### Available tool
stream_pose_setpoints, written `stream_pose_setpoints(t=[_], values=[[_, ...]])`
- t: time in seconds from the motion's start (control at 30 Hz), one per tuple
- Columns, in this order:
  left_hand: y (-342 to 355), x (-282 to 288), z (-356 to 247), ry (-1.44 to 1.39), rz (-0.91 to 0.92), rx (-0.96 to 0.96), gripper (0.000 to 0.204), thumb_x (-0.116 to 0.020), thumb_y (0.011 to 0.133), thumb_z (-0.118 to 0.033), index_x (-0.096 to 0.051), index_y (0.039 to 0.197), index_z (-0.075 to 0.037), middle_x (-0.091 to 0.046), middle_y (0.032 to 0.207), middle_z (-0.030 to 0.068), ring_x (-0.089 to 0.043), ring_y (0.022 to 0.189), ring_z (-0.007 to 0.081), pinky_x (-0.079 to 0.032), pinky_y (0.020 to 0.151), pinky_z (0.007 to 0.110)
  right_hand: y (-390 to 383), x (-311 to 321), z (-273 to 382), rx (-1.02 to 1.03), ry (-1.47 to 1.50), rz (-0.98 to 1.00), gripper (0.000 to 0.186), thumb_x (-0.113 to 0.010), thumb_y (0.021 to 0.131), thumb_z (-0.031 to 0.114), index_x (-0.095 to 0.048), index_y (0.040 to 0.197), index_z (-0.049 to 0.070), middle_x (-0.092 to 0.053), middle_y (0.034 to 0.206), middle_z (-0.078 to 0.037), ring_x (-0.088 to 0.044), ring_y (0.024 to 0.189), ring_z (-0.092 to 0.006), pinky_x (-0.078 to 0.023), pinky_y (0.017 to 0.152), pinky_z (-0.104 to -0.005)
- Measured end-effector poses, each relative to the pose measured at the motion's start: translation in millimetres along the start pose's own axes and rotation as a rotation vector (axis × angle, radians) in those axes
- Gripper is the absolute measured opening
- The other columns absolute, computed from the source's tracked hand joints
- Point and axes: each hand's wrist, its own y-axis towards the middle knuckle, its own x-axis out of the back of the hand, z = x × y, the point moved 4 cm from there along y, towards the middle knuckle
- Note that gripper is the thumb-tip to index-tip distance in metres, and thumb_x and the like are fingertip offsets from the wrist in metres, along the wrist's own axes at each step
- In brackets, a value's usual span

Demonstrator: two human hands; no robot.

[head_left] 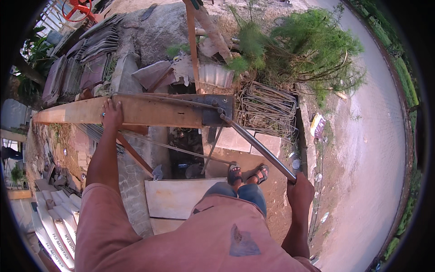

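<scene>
My right hand (pixel 301 192) is closed round the lower end of a metal pipe handle (pixel 263 147). The pipe slants up to a dark metal plate (pixel 222 119) with pegs, fixed on the right end of a wooden beam (pixel 154 111). Along the top of the beam runs a thin steel rod (pixel 172 99), its right end at the pegs. My left hand (pixel 112 113) lies on the beam with its fingers spread, just below the rod's left end. Below the beam, a thin bar (pixel 181 151) slopes down toward my feet.
A pile of bent steel stirrups (pixel 267 109) lies right of the plate. Wooden posts (pixel 192 45) stand behind the beam, near a leafy bush (pixel 308 45). Stacked roof tiles (pixel 86 63) and white sacks (pixel 54 222) are at left. A pale board (pixel 181 197) lies by my feet.
</scene>
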Motion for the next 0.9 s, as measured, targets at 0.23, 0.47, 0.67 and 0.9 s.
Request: stream_pose_setpoints(t=[0.23, 0.47, 0.67, 0.9], values=[[-12, 6, -11, 0.023, 0.008, 0.032, 0.071, -0.025, 0.098, -0.055, -0.018, 0.152, -0.01, -0.016, 0.159, 0.008, -0.014, 0.147, 0.0254, -0.013, 0.117, 0.051, 52, 2, -20, 0.07, -0.156, 0.134, 0.022, -0.066, 0.082, 0.026, -0.06, 0.081, 0.004, -0.065, 0.075, -0.02, -0.064, 0.075, -0.0403, -0.05, 0.067, -0.0491], [-23, 12, -19, 0.061, -0.002, 0.053, 0.07, -0.026, 0.098, -0.055, -0.018, 0.152, -0.011, -0.016, 0.159, 0.0065, -0.014, 0.147, 0.0242, -0.013, 0.117, 0.05, 200, 27, -14, 0.428, -0.327, -0.051, 0.016, -0.065, 0.08, 0.019, -0.061, 0.071, 0.006, -0.062, 0.068, -0.018, -0.063, 0.069, -0.0376, -0.048, 0.063, -0.0473], [-18, 9, -13, 0.046, 0.0, 0.057, 0.069, -0.026, 0.098, -0.054, -0.02, 0.152, -0.011, -0.017, 0.159, 0.0067, -0.015, 0.146, 0.0252, -0.014, 0.116, 0.052, 212, -8, -21, 0.485, -0.237, -0.116, 0.015, -0.067, 0.076, 0.022, -0.063, 0.071, 0.009, -0.063, 0.067, -0.015, -0.063, 0.067, -0.0362, -0.049, 0.062, -0.0457], [-12, 5, -3, 0.048, 0.032, 0.065, 0.07, -0.026, 0.098, -0.055, -0.019, 0.152, -0.011, -0.016, 0.159, 0.0062, -0.014, 0.147, 0.0255, -0.014, 0.116, 0.052, 174, 8, -18, 0.431, -0.188, -0.065, 0.016, -0.066, 0.079, 0.02, -0.06, 0.071, 0.007, -0.063, 0.07, -0.018, -0.062, 0.066, -0.0389, -0.049, 0.062, -0.048]])
